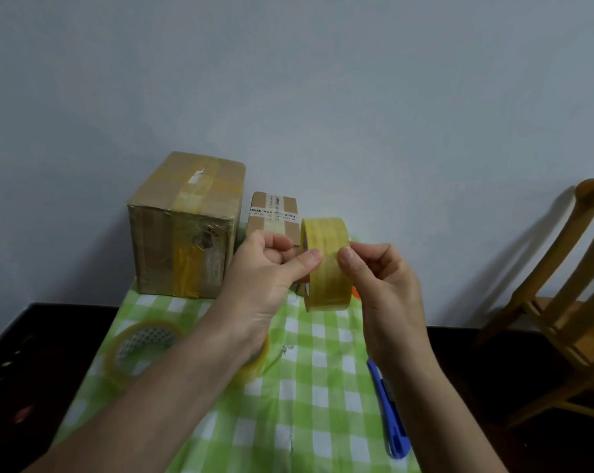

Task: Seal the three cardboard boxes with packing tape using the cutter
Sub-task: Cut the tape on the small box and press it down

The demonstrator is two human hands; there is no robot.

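A large taped cardboard box (183, 230) stands beside a small labelled box (273, 216). The yellow tape roll (326, 268) is held up on edge. The blue cutter (389, 414) lies flat.

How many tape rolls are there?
3. The held roll is pinched between the left hand and right hand; a second roll lies flat on the checked cloth, left; a third roll peeks out under the left wrist. Others may be hidden.
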